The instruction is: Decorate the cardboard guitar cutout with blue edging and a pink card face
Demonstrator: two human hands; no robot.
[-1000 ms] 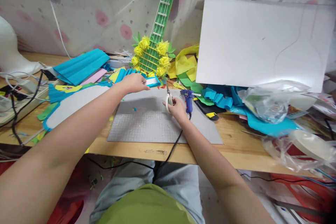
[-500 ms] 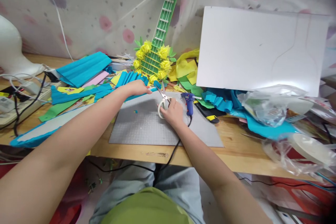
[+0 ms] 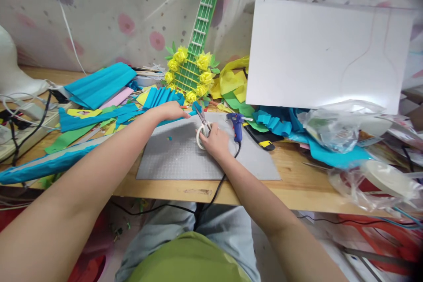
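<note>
My right hand (image 3: pixel 214 139) is closed on white-handled scissors (image 3: pixel 202 130), held over the grey cutting mat (image 3: pixel 172 158). The scissor blades point up and away, against the blue paper at the tip of a long blue-edged piece (image 3: pixel 62 158). That piece runs from the lower left, under my left forearm, to the mat's far edge. My left hand (image 3: pixel 173 111) is closed on it near the tip. Just right of my right hand lies a blue glue gun (image 3: pixel 236 127) on the mat.
A green paper guitar with yellow flowers (image 3: pixel 200 31) leans at the back. A white board (image 3: pixel 307 53) stands at the back right. Blue crepe paper (image 3: pixel 101 83), a power strip (image 3: pixel 29 130) and plastic-wrapped tape (image 3: pixel 386 180) lie around. A black cable (image 3: pixel 218 189) crosses the table edge.
The scissor blades have come closer together and lean further left at the blue paper. The long piece has turned, showing more of its blue edge. The view has shifted slightly.
</note>
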